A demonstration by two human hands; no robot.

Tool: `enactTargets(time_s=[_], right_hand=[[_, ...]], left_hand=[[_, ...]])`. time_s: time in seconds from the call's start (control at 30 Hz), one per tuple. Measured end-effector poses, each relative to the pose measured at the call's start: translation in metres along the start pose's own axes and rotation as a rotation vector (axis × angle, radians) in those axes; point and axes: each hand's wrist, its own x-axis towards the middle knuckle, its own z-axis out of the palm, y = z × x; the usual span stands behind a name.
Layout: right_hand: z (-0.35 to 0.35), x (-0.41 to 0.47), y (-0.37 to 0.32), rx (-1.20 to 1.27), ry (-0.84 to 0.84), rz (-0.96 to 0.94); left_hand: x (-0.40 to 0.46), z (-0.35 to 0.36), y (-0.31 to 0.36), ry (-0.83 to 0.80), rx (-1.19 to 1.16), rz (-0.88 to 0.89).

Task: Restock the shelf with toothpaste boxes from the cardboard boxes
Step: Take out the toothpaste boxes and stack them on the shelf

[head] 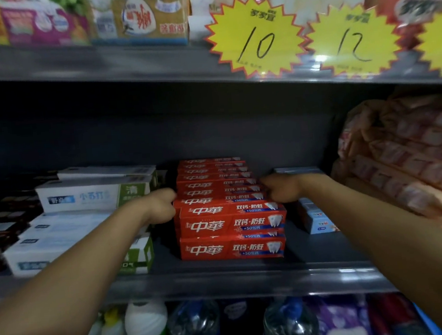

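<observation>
Both your arms reached forward into the middle shelf (224, 279). Your left hand (161, 206) sat against the left end of the red toothpaste boxes (230, 224), fingers curled and pressed to the stack's side; your right hand (280, 188) did the same at the right end, so the stack was clamped between them. Whether the fingers actually wrapped a box, you could not tell through the blur.

The red boxes lay flat in a stepped pile at the shelf's centre, long printed faces towards you. Just left of them stood white and green toothpaste boxes (94, 195), stacked and close to your left forearm. Right of the stack lay a pale blue box (316, 219), partly behind your right wrist, and beyond it soft pink plastic-wrapped packs (411, 156). Yellow starburst price tags (257, 41) hung from the shelf above; bottles (194, 330) stood on the one below.
</observation>
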Motion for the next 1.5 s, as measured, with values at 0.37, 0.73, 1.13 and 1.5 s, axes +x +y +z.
enactTargets(time_s=[0.37,0.73,1.13,1.5], right_hand=[[-0.012,-0.023,0.005,-0.036,0.052,0.194],[0.015,-0.039,-0.011,0.308,-0.216,0.216],[0.027,-0.051,0.003,0.441,-0.235,0.334],[0.043,-0.046,-0.008,0.626,-0.238,0.171]], left_hand=[[-0.015,-0.009,-0.003,-0.007,-0.06,0.06],[-0.022,0.009,-0.001,-0.031,-0.166,0.069],[-0.032,0.006,-0.007,-0.081,-0.233,-0.003],[-0.033,0.009,-0.009,-0.097,-0.334,-0.009]])
